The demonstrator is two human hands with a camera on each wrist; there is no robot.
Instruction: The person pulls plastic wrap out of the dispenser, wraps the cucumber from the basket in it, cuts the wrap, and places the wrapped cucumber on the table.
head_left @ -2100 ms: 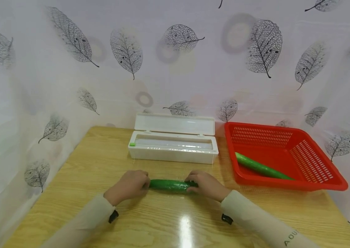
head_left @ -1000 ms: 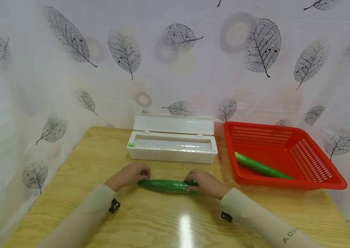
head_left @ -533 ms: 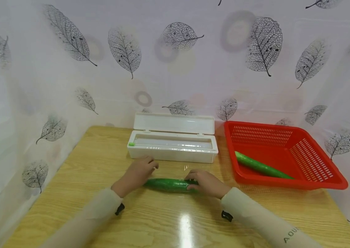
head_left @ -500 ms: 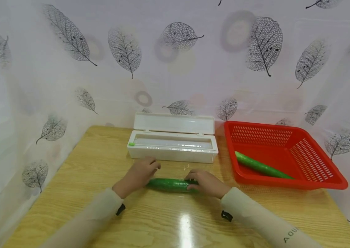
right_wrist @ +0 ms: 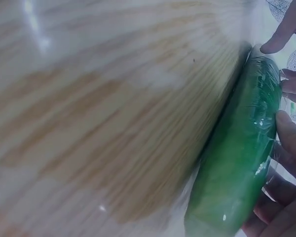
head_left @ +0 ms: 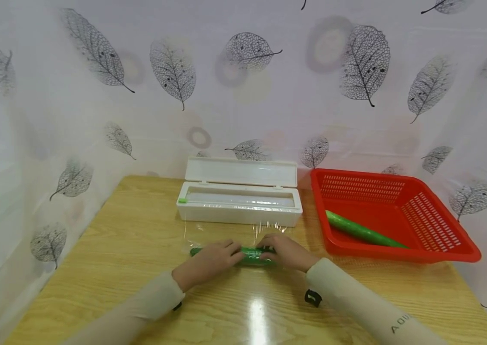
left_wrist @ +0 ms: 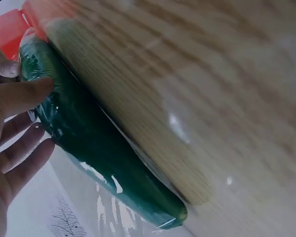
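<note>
A green cucumber (head_left: 252, 257) lies crosswise on the table, covered in clear plastic wrap (head_left: 217, 235) that stretches back to a white dispenser box (head_left: 239, 217). My left hand (head_left: 209, 264) holds the cucumber near its middle; in the left wrist view its thumb (left_wrist: 27, 96) lies on the near side and the other fingers on the far side. The cucumber's left end sticks out past that hand. Around the right end, my right hand (head_left: 288, 252) curls its fingers and covers the tip. Shiny film clings to the cucumber (right_wrist: 237, 148) in the right wrist view.
The dispenser's lid (head_left: 241, 171) stands raised at the back, with a roll of film inside the box. A red basket (head_left: 381, 255) to the right holds another cucumber (head_left: 364, 232). Behind the wooden table (head_left: 131, 225) hangs a leaf-patterned curtain (head_left: 269, 105).
My left hand has left the cucumber's left end and moved right to its middle. The film between box and cucumber shows more wrinkles. My right hand has stayed at the right end.
</note>
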